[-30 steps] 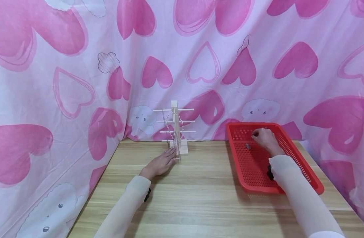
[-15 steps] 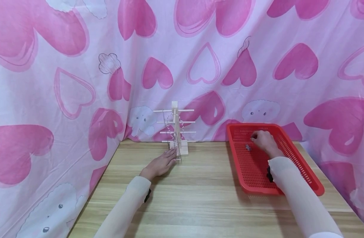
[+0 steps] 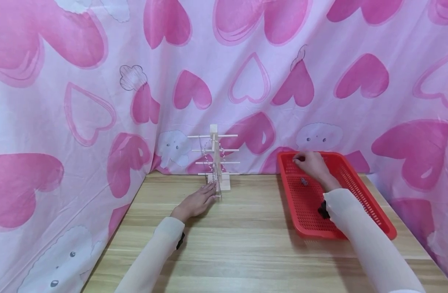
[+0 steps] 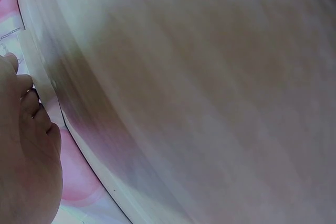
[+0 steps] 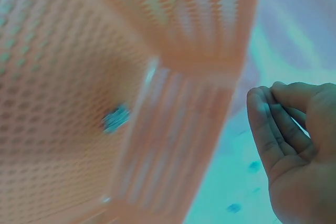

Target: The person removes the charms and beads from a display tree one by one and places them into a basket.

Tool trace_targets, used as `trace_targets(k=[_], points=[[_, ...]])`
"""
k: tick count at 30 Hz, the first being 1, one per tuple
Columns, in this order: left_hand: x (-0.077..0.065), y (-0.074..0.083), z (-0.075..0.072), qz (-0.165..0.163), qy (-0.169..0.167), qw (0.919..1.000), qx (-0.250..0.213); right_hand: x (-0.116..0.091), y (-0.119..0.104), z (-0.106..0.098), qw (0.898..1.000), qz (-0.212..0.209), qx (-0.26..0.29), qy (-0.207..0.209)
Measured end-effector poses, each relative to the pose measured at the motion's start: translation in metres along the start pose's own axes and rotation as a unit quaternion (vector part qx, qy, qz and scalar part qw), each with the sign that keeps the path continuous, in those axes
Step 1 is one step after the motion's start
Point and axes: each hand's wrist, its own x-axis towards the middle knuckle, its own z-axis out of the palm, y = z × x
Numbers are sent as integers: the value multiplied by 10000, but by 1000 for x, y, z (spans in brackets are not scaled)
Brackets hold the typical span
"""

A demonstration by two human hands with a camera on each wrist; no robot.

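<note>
- Above the far-left corner of the red perforated plastic basket [image 3: 290, 203], look, it's the right hand [image 3: 313, 167]: thumb and fingertips pressed together, and whether anything tiny sits between them, I cannot tell!
- Across the table, the left hand [image 3: 195, 202] lies with fingers straight and close together at the foot of the pale wooden stand with thin rods [image 3: 217, 156]. Good anchor, I'd judge: gentle downward pressure, no shove.
- Below the right hand, a small silvery cluster, material unclear [image 3: 304, 182], rests on the basket floor near that far-left corner. Fingertips only for pieces like that, I'd say, lifted straight up so nothing snags in the holes.
- Over at the stand, near the far edge of the wood-grain table [image 3: 245, 244], a strand of pale round beads [image 3: 224, 151] hangs. Tangling looks the danger; slow and clear of the rods is best.
- Behind it all, pink heart-printed cloth [image 3: 289, 24]. Brands, labels, lettering? None I can read.
</note>
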Motion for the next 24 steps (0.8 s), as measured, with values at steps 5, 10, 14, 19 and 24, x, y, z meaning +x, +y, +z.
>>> trace_targets(k=[5,10,14,19,24], points=[[0,1,0,-28,69,10000,-52,6,-39,3,9995,-250,188,33],[-1,2,-1,-56,6,9999,-90,6,-76,12,9953,-886,318,242],[-2,1,1,-93,7,10000,-33,3,-106,22,9906,-1245,535,173],[-2,0,2,-55,47,10000,-47,-4,-140,32,9853,-1537,747,30],[0,1,2,25,63,10000,-33,-9,-168,41,9778,-1889,906,-43]])
